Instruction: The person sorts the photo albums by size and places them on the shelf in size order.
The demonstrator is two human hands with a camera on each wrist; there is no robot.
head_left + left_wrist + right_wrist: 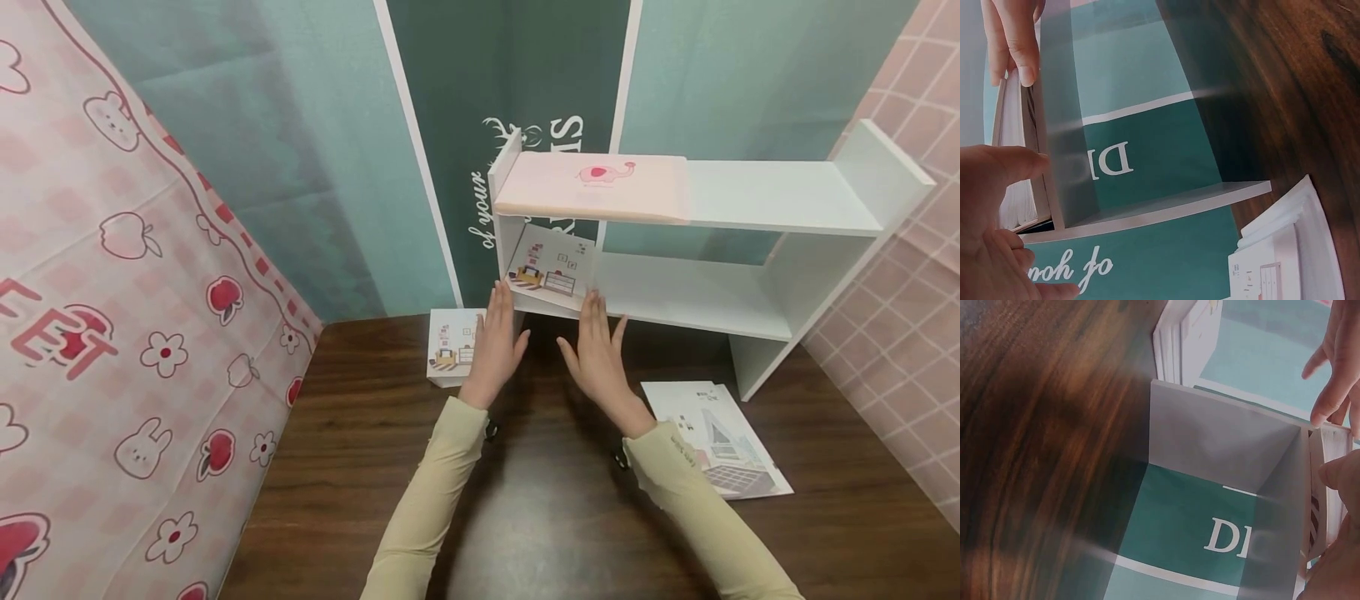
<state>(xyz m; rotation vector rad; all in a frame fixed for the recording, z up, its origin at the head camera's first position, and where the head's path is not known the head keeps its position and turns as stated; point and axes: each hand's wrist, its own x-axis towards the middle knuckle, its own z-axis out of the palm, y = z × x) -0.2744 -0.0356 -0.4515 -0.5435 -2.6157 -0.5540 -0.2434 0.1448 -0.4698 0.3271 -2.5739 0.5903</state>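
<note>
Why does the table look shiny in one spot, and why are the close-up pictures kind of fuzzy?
Head view: a pale glare patch lies on the dark table between the sleeves, and straight edges bend toward the corners. Left wrist view: the left hand is so near it blurs. Right wrist view: the wood grain smears, and the shelf looks soft.

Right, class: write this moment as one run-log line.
left hand: open, at book's left edge | right hand: open, at its right edge | book: leaning on shelf lower level | second book: on table
</note>
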